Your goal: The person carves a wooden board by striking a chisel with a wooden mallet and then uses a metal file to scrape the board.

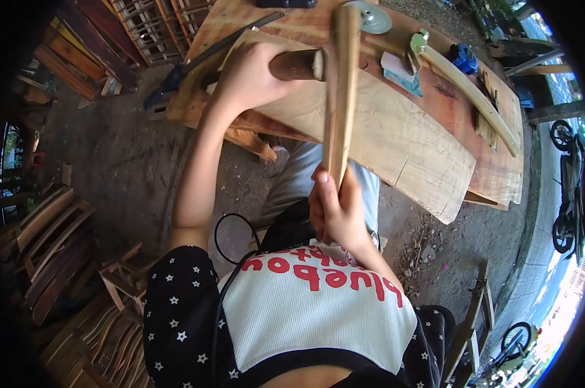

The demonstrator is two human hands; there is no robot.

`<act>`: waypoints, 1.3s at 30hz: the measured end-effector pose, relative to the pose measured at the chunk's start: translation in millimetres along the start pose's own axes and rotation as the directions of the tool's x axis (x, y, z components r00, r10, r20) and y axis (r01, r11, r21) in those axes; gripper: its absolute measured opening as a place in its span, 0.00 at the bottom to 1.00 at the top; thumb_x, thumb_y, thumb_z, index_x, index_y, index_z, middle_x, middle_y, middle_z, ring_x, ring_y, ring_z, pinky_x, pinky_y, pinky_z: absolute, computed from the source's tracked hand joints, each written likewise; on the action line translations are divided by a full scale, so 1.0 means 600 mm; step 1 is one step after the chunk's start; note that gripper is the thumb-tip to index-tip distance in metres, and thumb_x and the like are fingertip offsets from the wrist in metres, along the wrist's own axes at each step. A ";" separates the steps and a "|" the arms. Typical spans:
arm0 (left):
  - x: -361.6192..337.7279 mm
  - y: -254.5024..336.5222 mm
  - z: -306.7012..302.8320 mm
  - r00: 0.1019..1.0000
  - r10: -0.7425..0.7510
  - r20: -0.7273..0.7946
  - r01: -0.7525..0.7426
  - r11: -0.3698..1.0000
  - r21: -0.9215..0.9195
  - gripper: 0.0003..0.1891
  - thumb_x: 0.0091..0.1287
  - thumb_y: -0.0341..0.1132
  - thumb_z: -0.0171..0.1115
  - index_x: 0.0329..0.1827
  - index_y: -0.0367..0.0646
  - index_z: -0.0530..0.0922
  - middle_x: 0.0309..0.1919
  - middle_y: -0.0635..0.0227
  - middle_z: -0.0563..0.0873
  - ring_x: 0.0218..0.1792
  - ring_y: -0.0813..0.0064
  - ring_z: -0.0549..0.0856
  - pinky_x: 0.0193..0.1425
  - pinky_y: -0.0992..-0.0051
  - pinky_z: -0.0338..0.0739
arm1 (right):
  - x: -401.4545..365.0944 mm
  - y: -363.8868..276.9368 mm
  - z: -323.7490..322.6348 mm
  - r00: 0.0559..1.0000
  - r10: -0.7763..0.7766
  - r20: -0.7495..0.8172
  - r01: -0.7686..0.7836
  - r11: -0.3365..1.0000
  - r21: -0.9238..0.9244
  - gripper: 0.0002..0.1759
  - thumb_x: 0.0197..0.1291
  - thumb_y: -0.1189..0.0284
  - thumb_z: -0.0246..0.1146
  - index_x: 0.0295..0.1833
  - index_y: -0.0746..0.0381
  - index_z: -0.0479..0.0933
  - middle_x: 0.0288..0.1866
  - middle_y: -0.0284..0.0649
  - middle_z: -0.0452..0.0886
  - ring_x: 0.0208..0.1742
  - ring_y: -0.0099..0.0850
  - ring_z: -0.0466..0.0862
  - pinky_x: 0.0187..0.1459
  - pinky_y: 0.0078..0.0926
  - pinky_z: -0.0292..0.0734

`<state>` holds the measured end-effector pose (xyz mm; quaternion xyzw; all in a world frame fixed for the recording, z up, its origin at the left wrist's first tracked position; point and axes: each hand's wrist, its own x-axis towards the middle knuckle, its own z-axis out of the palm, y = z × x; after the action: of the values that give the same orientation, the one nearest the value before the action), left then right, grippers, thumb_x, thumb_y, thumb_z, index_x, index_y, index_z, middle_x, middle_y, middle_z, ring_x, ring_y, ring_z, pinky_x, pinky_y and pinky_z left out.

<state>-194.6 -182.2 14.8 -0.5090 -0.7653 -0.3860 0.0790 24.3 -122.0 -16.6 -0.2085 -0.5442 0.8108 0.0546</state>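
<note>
My left hand (250, 74) is wrapped round a dark, round wooden handle (296, 65) above the workbench, and whatever lies beyond my fingers is hidden. A long wooden stick (343, 90) stands up from my right hand (338, 210), which grips its lower end close to my body. In this view the stick overlaps the pale end of the handle. Beneath both hands' work lies a pale wooden board (402, 139) with a heart outline drawn near its right end.
The wooden workbench (499, 174) carries a curved wooden piece (477, 94), a sheet of sandpaper (404, 72), a round disc (373, 18) and a blue object (463, 58). Curved wooden slats (53, 249) are stacked at left. A motorcycle (567, 187) stands at far right.
</note>
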 end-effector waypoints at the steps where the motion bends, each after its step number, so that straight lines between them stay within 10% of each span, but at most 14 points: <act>1: 0.000 -0.002 -0.003 0.998 -0.055 0.027 0.054 0.998 0.028 0.14 0.43 0.34 0.69 0.32 0.36 0.80 0.27 0.56 0.83 0.31 0.65 0.84 0.35 0.73 0.75 | -0.005 0.003 -0.010 1.000 -0.021 0.018 0.022 0.998 -0.053 0.12 0.64 0.64 0.51 0.40 0.62 0.64 0.13 0.28 0.63 0.11 0.17 0.62 0.11 0.15 0.57; 4: 0.016 0.013 -0.015 0.990 -0.121 0.068 0.121 0.993 0.007 0.16 0.44 0.32 0.69 0.36 0.35 0.80 0.30 0.55 0.84 0.34 0.64 0.84 0.38 0.73 0.75 | -0.031 -0.009 -0.057 0.988 -0.129 -0.088 0.126 0.991 -0.035 0.13 0.64 0.63 0.51 0.41 0.62 0.64 0.14 0.28 0.61 0.11 0.16 0.60 0.10 0.14 0.54; 8: 0.079 0.036 0.017 0.988 0.154 0.008 -0.154 0.987 0.038 0.22 0.47 0.36 0.72 0.43 0.35 0.78 0.35 0.54 0.83 0.38 0.64 0.84 0.41 0.71 0.76 | -0.076 -0.061 -0.139 0.801 -0.308 -0.514 0.278 0.951 -0.137 0.19 0.65 0.55 0.48 0.43 0.62 0.67 0.14 0.28 0.61 0.08 0.15 0.58 0.07 0.15 0.53; 14: 0.181 0.085 0.150 0.882 0.258 0.395 -0.313 0.946 0.080 0.32 0.48 0.57 0.66 0.43 0.35 0.75 0.34 0.57 0.81 0.37 0.59 0.82 0.40 0.65 0.75 | -0.125 -0.115 -0.267 0.506 -0.422 -0.753 0.341 0.899 -0.274 0.19 0.67 0.56 0.44 0.42 0.62 0.67 0.14 0.29 0.61 0.07 0.17 0.59 0.08 0.14 0.53; 17: 0.186 0.068 0.202 0.830 0.348 0.436 -0.436 0.892 0.118 0.35 0.48 0.62 0.61 0.41 0.35 0.72 0.41 0.56 0.76 0.41 0.57 0.80 0.44 0.63 0.76 | -0.134 -0.136 -0.346 0.460 -0.459 -0.760 0.050 0.868 -0.494 0.20 0.67 0.55 0.44 0.43 0.61 0.70 0.15 0.28 0.62 0.08 0.16 0.60 0.08 0.13 0.53; 20: 0.183 0.081 0.188 0.836 0.278 0.473 -0.391 0.906 0.159 0.34 0.49 0.63 0.59 0.41 0.36 0.70 0.43 0.58 0.72 0.45 0.58 0.79 0.46 0.63 0.75 | -0.129 -0.174 -0.426 0.479 -0.468 -0.742 -0.506 0.544 -0.669 0.24 0.64 0.54 0.47 0.47 0.66 0.71 0.22 0.40 0.74 0.18 0.30 0.75 0.23 0.28 0.71; 26: 0.153 0.074 0.160 0.877 0.291 0.383 -0.413 0.863 0.291 0.20 0.56 0.49 0.60 0.44 0.46 0.68 0.42 0.67 0.72 0.47 0.64 0.78 0.48 0.65 0.75 | -0.063 -0.216 -0.551 0.517 -0.635 -0.574 -0.625 0.179 -0.760 0.24 0.63 0.56 0.47 0.54 0.63 0.69 0.48 0.57 0.75 0.53 0.51 0.73 0.53 0.42 0.66; 32: 0.111 0.069 0.082 0.931 0.266 0.251 -0.325 0.916 0.235 0.08 0.62 0.39 0.56 0.37 0.45 0.72 0.38 0.67 0.74 0.42 0.64 0.79 0.43 0.68 0.75 | -0.002 -0.217 -0.579 0.667 -0.569 -0.481 -0.617 -0.061 -0.785 0.24 0.62 0.55 0.48 0.57 0.58 0.69 0.53 0.53 0.71 0.55 0.51 0.70 0.54 0.44 0.65; 39: -0.008 -0.028 -0.067 0.993 -0.111 -0.030 0.114 0.919 0.376 0.09 0.63 0.37 0.56 0.42 0.42 0.74 0.42 0.64 0.77 0.43 0.64 0.80 0.49 0.71 0.72 | -0.071 -0.199 -0.536 0.539 -0.798 -0.272 -0.463 -0.010 -0.886 0.25 0.60 0.57 0.55 0.61 0.55 0.66 0.51 0.49 0.71 0.52 0.43 0.72 0.54 0.38 0.66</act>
<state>-217.5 -215.9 31.6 -0.4378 -0.8529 -0.2376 0.1563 174.3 189.2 0.5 -0.4335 -0.8622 -0.0454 0.2582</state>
